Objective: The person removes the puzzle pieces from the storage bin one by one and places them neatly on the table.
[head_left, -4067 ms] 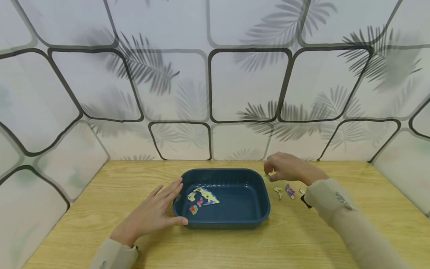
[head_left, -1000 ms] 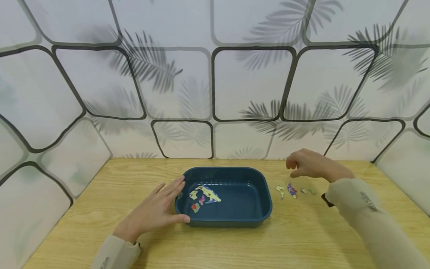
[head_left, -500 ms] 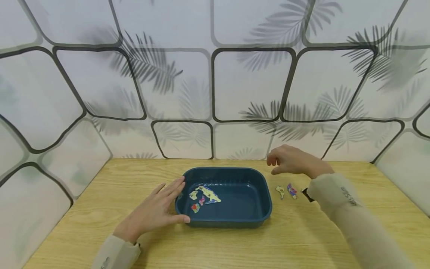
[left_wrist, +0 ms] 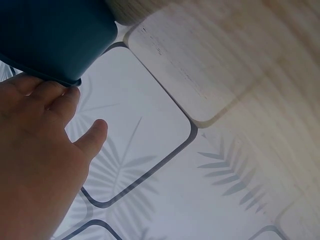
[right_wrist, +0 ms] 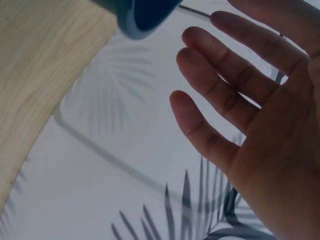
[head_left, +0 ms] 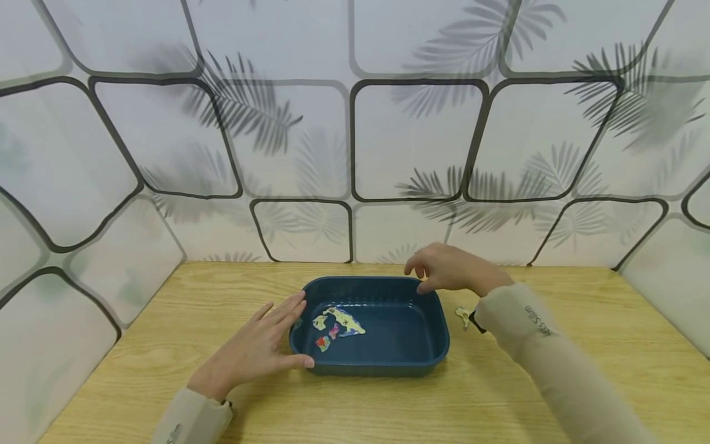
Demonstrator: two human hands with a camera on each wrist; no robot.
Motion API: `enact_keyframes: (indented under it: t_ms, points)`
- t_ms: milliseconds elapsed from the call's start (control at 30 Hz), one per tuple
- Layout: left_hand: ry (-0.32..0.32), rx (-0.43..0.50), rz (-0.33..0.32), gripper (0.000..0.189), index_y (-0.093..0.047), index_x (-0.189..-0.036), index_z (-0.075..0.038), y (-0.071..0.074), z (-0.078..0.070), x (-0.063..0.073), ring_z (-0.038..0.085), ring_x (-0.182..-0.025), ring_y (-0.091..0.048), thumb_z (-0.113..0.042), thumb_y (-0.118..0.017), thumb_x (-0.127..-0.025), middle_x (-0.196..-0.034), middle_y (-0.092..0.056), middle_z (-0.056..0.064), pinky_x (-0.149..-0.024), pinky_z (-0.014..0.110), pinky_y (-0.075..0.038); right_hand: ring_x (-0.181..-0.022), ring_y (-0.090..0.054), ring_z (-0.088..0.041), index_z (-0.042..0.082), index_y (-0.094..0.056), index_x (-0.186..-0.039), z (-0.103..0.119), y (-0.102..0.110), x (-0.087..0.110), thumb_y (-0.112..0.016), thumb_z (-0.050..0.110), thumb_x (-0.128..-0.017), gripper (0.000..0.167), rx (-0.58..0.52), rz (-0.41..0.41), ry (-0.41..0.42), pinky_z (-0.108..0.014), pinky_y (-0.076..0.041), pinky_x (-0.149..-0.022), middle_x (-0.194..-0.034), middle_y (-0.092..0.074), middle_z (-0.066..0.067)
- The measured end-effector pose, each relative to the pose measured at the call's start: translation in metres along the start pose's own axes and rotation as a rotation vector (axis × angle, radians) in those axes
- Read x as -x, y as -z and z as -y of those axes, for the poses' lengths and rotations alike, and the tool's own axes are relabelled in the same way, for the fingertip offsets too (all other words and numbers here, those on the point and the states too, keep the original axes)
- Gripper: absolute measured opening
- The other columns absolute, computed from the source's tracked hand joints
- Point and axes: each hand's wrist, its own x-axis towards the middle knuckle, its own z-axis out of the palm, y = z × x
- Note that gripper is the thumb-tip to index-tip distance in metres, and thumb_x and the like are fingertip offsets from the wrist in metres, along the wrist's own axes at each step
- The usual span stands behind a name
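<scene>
A dark blue plastic tub (head_left: 368,368) stands on the wooden table. My left hand (head_left: 249,351) rests against its left end, fingers and thumb spread along the rim. Over the tub's back right corner hovers my right hand (head_left: 449,268), its fingers loosely bent and nothing between them, as the right wrist view also shows. Flat printed pieces with irregular outlines lie at the left inside the tub: a large pale yellow one (head_left: 346,319), a small yellow one (head_left: 320,322), a pink one (head_left: 333,332) and a red one (head_left: 323,343).
On the table right of the tub lies a small pale yellow piece (head_left: 462,316). My right wrist and sleeve (head_left: 527,327) cover the other pieces there. A patterned cloth wall (head_left: 410,142) rises behind the table (head_left: 388,407).
Earlier my right hand pinched a small greenish piece beside the tub; later that piece lay at the far right of the row. Since then the emptied hand has moved left over the tub.
</scene>
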Motion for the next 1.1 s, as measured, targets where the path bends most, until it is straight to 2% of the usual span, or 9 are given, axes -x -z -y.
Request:
enact_keyframes:
  t_ms: [300, 567, 767, 967, 1100]
  points:
    - [-0.002, 0.001, -0.008, 0.102, -0.034, -0.154, 0.007, 0.001, 0.001, 0.001, 0.035, -0.149, -0.029, -0.068, -0.061, -0.09, -0.164, -0.026, 0.018, -0.116, 0.064, -0.023, -0.075, -0.056, -0.011, 0.004, -0.07, -0.123, 0.026, -0.002, -0.023, -0.079, 0.013, -0.089, 0.037, 0.04, 0.021, 0.038, -0.037, -0.054, -0.076, -0.083, -0.061, 0.004]
    - [-0.001, 0.0, -0.008, 0.102, -0.034, -0.154, 0.007, 0.002, -0.001, 0.0, 0.035, -0.149, -0.03, -0.068, -0.061, -0.09, -0.164, -0.026, 0.019, -0.116, 0.064, -0.023, -0.067, -0.047, -0.008, 0.004, -0.059, -0.137, 0.04, -0.012, -0.037, -0.082, 0.015, -0.087, 0.057, 0.015, 0.066, 0.043, -0.03, -0.049, -0.074, -0.079, -0.054, 0.007]
    - [-0.002, 0.008, -0.008, 0.103, -0.035, -0.154, 0.007, 0.002, -0.001, 0.001, 0.035, -0.148, -0.03, -0.069, -0.061, -0.09, -0.164, -0.026, 0.019, -0.116, 0.064, -0.023, -0.067, -0.05, -0.008, 0.007, -0.056, -0.143, 0.05, -0.02, -0.047, -0.083, 0.015, -0.086, 0.064, 0.007, 0.136, 0.022, -0.029, -0.049, -0.069, -0.078, -0.056, 0.007]
    - [-0.005, 0.018, -0.01, 0.103, -0.035, -0.154, 0.008, 0.001, 0.0, 0.002, 0.036, -0.148, -0.03, -0.068, -0.062, -0.09, -0.164, -0.026, 0.019, -0.115, 0.065, -0.023, -0.071, -0.054, -0.008, 0.012, -0.055, -0.145, 0.057, -0.029, -0.058, -0.086, 0.02, -0.084, 0.069, 0.088, 0.175, 0.021, -0.03, -0.051, -0.073, -0.078, -0.057, 0.008]
    - [-0.007, 0.015, -0.013, 0.103, -0.036, -0.153, 0.008, 0.0, 0.001, 0.001, 0.036, -0.148, -0.031, -0.068, -0.062, -0.09, -0.164, -0.027, 0.019, -0.115, 0.066, -0.023, -0.07, -0.054, -0.008, 0.015, -0.052, -0.149, 0.061, -0.034, -0.063, -0.087, 0.022, -0.083, 0.076, 0.096, 0.202, 0.005, -0.029, -0.051, -0.071, -0.075, -0.058, 0.008]
